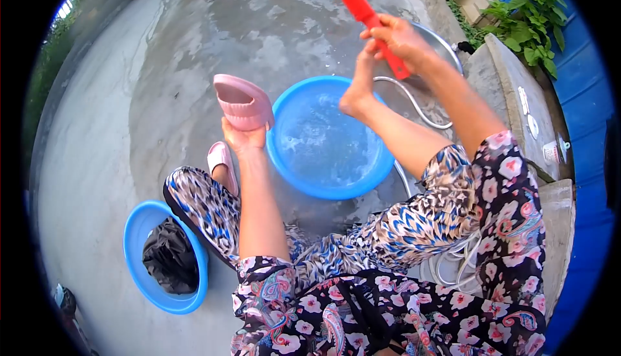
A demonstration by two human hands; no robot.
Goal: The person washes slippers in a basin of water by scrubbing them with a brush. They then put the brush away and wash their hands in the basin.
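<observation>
My left hand (244,139) is closed round a pink slipper (244,102), holding it up at the left rim of a blue basin (288,169). The slipper's open end faces up and away. Water with some foam fills the basin. Raised above the right side, my right hand (398,39) grips a red scrubbing brush (359,5) by its handle, the broad head pointing up and left. Its bristles do not show. My bare right foot (357,94) is over the basin's far right rim. A matching pink slipper (220,158) is on my left foot.
A smaller blue basin (132,252) with a black cloth (169,255) in it stands at the lower left. A pale hose (414,105) runs behind the large basin, with more coils (456,268) by my right leg. The concrete floor (97,129) is partly wet. Concrete blocks line the right.
</observation>
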